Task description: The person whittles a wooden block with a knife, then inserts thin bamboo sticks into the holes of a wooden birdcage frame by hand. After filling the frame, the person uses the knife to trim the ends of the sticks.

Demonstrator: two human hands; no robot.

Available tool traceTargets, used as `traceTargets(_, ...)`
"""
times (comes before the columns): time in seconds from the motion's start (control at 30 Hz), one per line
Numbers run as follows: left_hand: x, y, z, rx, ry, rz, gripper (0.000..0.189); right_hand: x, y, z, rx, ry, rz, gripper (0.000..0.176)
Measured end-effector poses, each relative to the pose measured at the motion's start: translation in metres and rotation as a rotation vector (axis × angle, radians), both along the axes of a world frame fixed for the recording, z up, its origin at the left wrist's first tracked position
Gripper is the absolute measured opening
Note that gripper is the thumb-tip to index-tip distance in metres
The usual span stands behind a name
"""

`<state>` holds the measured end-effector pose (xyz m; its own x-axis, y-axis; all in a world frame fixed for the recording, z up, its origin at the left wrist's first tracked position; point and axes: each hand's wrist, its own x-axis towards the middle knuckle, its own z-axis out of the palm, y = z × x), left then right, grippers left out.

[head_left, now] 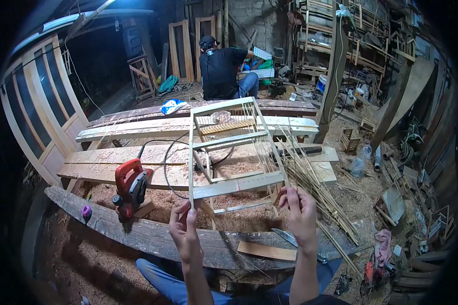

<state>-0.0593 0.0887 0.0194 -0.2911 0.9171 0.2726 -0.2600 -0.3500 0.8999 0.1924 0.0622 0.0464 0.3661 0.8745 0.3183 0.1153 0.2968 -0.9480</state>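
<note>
A light wooden frame (239, 186) with crossbars and rows of thin sticks, much like part of a cage, stands tilted before me over the planks. My left hand (185, 234) pinches its near left corner between thumb and fingers. At the near right corner, my right hand (301, 216) is closed on the frame's edge. Pencil-like marks and a small red mark show on the near bar. Below the hands, a short wood strip (267, 250) and a blade-like metal tool (285, 237) lie on the dark weathered plank (152, 234).
A red electric planer (131, 185) with a black cord sits at left, near a purple tape measure (87, 211). Thin bamboo sticks (320, 195) lie to the right. Shavings cover planks (107, 170) and floor. A person (221, 71) sits at the back, facing away. A post (336, 76) stands right.
</note>
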Motion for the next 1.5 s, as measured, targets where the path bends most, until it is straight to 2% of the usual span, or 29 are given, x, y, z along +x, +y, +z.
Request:
traceTargets(0.23, -0.009, -0.045, 0.037, 0.025, 0.082, 0.06, 0.029, -0.002, -0.024, 0.019, 0.019, -0.05, -0.01, 0.041)
traceTargets(0.43, -0.028, -0.088, 0.025, -0.005, 0.198, 0.025, 0.025, 0.002, -0.04, 0.016, -0.063, -0.078, 0.088, 0.042)
traceTargets(0.5, -0.029, -0.098, 0.021, 0.071, 0.304, 0.071, 0.025, 0.002, -0.044, 0.011, -0.104, -0.074, 0.1, 0.043)
traceTargets(0.57, -0.03, -0.109, 0.025, 0.037, 0.246, 0.041, 0.019, 0.008, -0.046, 0.002, -0.126, -0.028, 0.119, 0.042)
traceTargets(0.63, -0.034, -0.115, 0.029, -0.125, 0.23, 0.032, 0.013, 0.012, -0.048, 0.0, -0.113, -0.056, 0.128, 0.039)
traceTargets(0.67, -0.044, -0.109, 0.019, -0.075, 0.495, 0.156, 0.017, 0.013, -0.049, 0.0, -0.124, -0.122, 0.109, 0.039)
traceTargets(0.7, -0.044, -0.105, 0.025, -0.073, 0.495, 0.157, 0.017, 0.014, -0.049, 0.001, -0.133, -0.188, 0.091, 0.039)
traceTargets(0.77, -0.041, -0.088, 0.049, 0.074, 0.74, 0.401, 0.017, 0.016, -0.05, 0.001, -0.129, -0.215, 0.088, 0.039)
traceTargets(0.83, -0.036, -0.071, 0.067, 0.11, 0.818, 0.461, 0.013, 0.017, -0.049, 0.002, -0.125, -0.244, 0.086, 0.04)
traceTargets(0.9, -0.029, -0.053, 0.087, 0.391, 0.917, 0.347, 0.012, 0.016, -0.049, 0.004, -0.133, -0.279, 0.079, 0.039)
traceTargets(0.97, -0.023, -0.033, 0.089, 0.441, 1.053, 0.137, 0.02, 0.017, -0.052, 0.013, -0.188, -0.368, 0.057, 0.039)
traceTargets(1.03, -0.012, -0.027, 0.091, 0.383, 1.14, -0.057, 0.034, 0.014, -0.056, 0.022, -0.244, -0.461, 0.033, 0.038)
traceTargets(1.1, -0.008, -0.024, 0.084, 0.39, 1.17, -0.177, 0.037, 0.002, -0.059, 0.028, -0.118, -0.776, -0.21, 0.041)
traceTargets(1.13, -0.009, -0.023, 0.083, 0.371, 1.181, -0.199, 0.042, -0.001, -0.062, 0.03, -0.196, -0.915, -0.276, 0.046)
traceTargets(1.23, -0.009, -0.022, 0.086, 0.362, 1.252, -0.167, 0.043, -0.011, -0.065, 0.037, -0.161, -0.928, -0.373, 0.042)
traceTargets(1.27, -0.008, -0.022, 0.086, 0.357, 1.254, -0.17, 0.043, -0.017, -0.067, 0.042, -0.166, -0.926, -0.37, 0.042)
traceTargets(1.33, -0.008, -0.021, 0.086, 0.362, 1.367, -0.221, 0.044, -0.031, -0.066, 0.056, -0.172, -0.893, -0.327, 0.03)
traceTargets(1.43, -0.008, -0.021, 0.084, 0.384, 1.432, -0.281, 0.045, -0.041, -0.055, 0.058, -0.061, -0.901, -0.246, 0.023)
traceTargets(1.5, -0.008, -0.021, 0.085, 0.371, 1.46, -0.263, 0.046, -0.044, -0.051, 0.056, -0.1, -0.882, -0.233, 0.023)
